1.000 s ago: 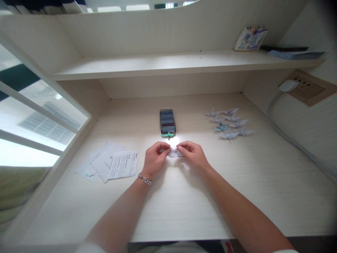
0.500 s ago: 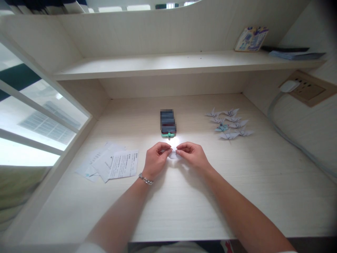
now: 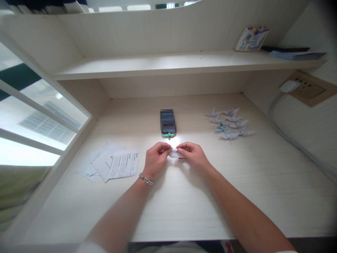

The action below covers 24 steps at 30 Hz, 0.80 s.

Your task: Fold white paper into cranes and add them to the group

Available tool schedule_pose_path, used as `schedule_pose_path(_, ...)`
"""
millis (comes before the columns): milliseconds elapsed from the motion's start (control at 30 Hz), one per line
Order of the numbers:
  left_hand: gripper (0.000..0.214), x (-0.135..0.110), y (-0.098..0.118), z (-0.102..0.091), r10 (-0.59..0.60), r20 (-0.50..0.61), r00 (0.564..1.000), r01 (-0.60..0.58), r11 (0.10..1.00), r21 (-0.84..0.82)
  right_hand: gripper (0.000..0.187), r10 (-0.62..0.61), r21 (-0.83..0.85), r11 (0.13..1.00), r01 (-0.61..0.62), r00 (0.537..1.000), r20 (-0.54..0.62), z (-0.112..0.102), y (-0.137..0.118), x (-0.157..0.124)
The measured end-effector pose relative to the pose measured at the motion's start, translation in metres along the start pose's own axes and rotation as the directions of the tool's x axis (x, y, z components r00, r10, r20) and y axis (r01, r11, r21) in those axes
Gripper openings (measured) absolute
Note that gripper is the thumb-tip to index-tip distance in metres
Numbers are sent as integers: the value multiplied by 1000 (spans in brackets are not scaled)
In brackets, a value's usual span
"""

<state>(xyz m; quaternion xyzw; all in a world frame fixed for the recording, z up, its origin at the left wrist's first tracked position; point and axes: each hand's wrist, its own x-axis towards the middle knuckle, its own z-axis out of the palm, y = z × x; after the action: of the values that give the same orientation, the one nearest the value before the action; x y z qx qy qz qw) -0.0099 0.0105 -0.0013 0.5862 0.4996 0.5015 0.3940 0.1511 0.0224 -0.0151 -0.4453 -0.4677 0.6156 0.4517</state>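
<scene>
Both hands meet over the middle of the desk, pinching a small folded piece of white paper (image 3: 174,154) between them. My left hand (image 3: 157,157), with a silver chain bracelet (image 3: 145,179) at the wrist, grips its left side between thumb and fingers. On the other side, the thumb and fingertips of my right hand (image 3: 193,155) hold the right part. The fingers hide much of the paper, so its exact fold is unclear. Just beyond the hands lies a phone (image 3: 168,121) with a green piece at its near end.
Several folded paper cranes (image 3: 233,135), one bluish, sit at the right. Loose printed sheets (image 3: 123,164) overlap at the left. A shelf (image 3: 147,66) spans the back, holding a small box (image 3: 252,38). A cable (image 3: 286,135) runs from the wall socket (image 3: 312,89) down the right.
The right fingers have shifted very slightly along the paper. More of its lower edge shows, with a small reddish strip under the right thumb. The left hand stays in place.
</scene>
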Motion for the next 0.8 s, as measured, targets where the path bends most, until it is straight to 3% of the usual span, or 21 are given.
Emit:
schedule_pose_path(267, 12, -1, -1, 2, -21, -6, 1000, 21, 1000, -19, 27, -69, -132, 989, 69, 998, 2, -3, -4, -2)
schedule_pose_path(800, 16, 0, -1, 1, -55, 18, 998, 56, 995, -81, 19, -152, -212, 966, 146, 988, -12, 1, -4, -4)
